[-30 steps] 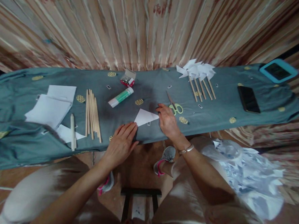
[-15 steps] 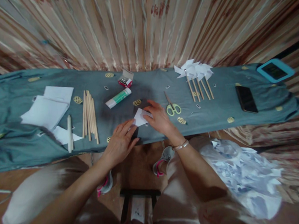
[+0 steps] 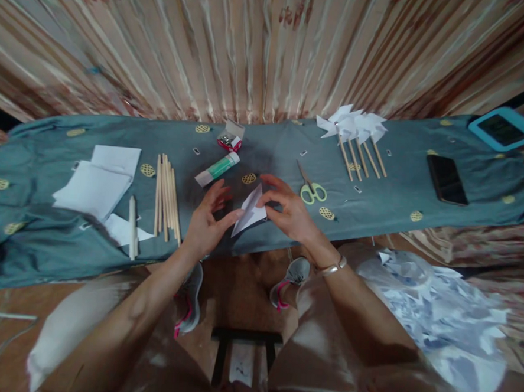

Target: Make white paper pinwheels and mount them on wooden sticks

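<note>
A small folded piece of white paper (image 3: 252, 214) stands partly opened along its crease just above the cloth-covered table. My right hand (image 3: 288, 214) pinches its right side between thumb and fingers. On the other side, my left hand (image 3: 208, 219) has its fingers spread apart from the paper, and only its thumb reaches the left edge. Green-handled scissors (image 3: 312, 192) lie to the right of my right hand. Beyond my left hand rests a green and white glue stick (image 3: 218, 168), with a small open box of metal pins or tacks (image 3: 230, 139) behind it.
On the left lie white paper sheets (image 3: 96, 186), a white pen-like stick (image 3: 132, 229) and several wooden sticks (image 3: 168, 196). Finished paper pinwheels (image 3: 352, 127), a phone (image 3: 447, 179) and a blue-framed device (image 3: 506, 129) are at right. A bag of paper scraps (image 3: 445, 319) sits below.
The paper has gone from lying flat to being lifted and opened at its fold. My left hand has loosened and spread its fingers. The view has shifted slightly left.
</note>
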Available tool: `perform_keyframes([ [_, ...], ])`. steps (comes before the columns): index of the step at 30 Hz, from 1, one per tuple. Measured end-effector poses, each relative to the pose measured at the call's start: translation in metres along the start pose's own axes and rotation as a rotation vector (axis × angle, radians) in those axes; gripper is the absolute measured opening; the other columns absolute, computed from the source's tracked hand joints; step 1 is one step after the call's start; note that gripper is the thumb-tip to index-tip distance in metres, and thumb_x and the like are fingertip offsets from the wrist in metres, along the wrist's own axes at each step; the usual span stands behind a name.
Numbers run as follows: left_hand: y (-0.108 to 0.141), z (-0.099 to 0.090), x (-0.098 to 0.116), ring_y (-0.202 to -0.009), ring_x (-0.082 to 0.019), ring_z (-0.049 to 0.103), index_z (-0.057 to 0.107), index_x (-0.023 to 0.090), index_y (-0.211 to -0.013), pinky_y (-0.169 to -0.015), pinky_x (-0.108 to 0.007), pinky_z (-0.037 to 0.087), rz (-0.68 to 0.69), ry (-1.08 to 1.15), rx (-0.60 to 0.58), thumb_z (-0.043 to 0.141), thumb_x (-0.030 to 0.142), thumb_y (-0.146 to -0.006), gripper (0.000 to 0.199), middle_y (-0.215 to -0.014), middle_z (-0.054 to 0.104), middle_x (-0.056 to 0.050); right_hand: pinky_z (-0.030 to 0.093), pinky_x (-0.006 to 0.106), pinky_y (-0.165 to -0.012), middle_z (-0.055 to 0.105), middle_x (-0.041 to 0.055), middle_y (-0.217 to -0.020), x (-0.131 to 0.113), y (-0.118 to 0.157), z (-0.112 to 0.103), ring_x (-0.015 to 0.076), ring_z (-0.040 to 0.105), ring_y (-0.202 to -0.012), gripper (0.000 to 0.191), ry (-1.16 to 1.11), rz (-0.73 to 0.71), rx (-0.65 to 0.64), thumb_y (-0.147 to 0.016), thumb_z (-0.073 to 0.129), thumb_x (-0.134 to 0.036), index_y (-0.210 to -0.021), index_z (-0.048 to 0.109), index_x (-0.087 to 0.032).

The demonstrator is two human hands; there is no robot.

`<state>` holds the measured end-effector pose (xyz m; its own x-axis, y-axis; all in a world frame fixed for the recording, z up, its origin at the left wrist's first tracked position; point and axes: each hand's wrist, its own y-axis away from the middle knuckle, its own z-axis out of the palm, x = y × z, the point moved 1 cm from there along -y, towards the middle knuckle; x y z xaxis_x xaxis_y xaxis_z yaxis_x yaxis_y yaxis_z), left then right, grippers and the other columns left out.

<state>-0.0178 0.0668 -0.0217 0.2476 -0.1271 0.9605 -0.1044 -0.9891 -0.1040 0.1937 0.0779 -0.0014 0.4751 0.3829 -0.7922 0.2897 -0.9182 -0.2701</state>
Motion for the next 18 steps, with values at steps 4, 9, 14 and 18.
perform_keyframes([
  [4,-0.001,0.009,-0.001,-0.099,-0.026,0.068,0.043,0.018,-0.144,-0.088,-0.041,0.054,-0.036,0.027,-0.073,0.076,0.047,-0.074,0.083,-0.120,0.069,-0.013,0.037,0.047,-0.114,0.056,0.0070,-0.143,-0.002,0.003,0.002,0.0242,0.050,-0.136,0.023,0.009,-0.015,-0.022,-0.077,0.055,-0.007,-0.084,0.070,-0.023],
  [9,-0.005,0.010,-0.006,-0.063,-0.015,0.058,0.050,0.012,-0.139,-0.065,-0.030,0.051,-0.105,-0.110,-0.012,0.062,0.032,-0.079,0.064,-0.084,0.069,-0.002,0.040,0.048,-0.112,0.053,0.0099,-0.146,-0.004,0.014,0.000,0.0251,0.047,-0.136,0.024,0.173,-0.093,-0.066,-0.079,0.054,-0.004,-0.089,0.067,-0.021],
  [14,-0.005,0.012,-0.010,-0.087,-0.019,0.066,0.049,0.018,-0.140,-0.082,-0.034,0.055,-0.020,-0.142,0.021,0.062,0.028,-0.078,0.064,-0.110,0.069,-0.007,0.042,0.050,-0.107,0.049,0.0184,-0.148,-0.013,0.029,0.002,0.0302,0.044,-0.137,0.024,0.521,-0.227,-0.106,-0.084,0.052,-0.005,-0.102,0.066,-0.015],
  [18,-0.002,0.010,-0.008,-0.108,-0.023,0.064,0.067,0.019,-0.119,-0.099,-0.041,0.051,0.131,-0.298,-0.052,0.059,0.026,-0.084,0.036,-0.118,0.066,-0.009,0.045,0.047,-0.101,0.061,0.0189,-0.135,-0.019,0.035,0.010,0.0291,0.053,-0.124,0.020,0.665,-0.356,-0.117,-0.093,0.050,-0.011,-0.101,0.068,-0.013],
])
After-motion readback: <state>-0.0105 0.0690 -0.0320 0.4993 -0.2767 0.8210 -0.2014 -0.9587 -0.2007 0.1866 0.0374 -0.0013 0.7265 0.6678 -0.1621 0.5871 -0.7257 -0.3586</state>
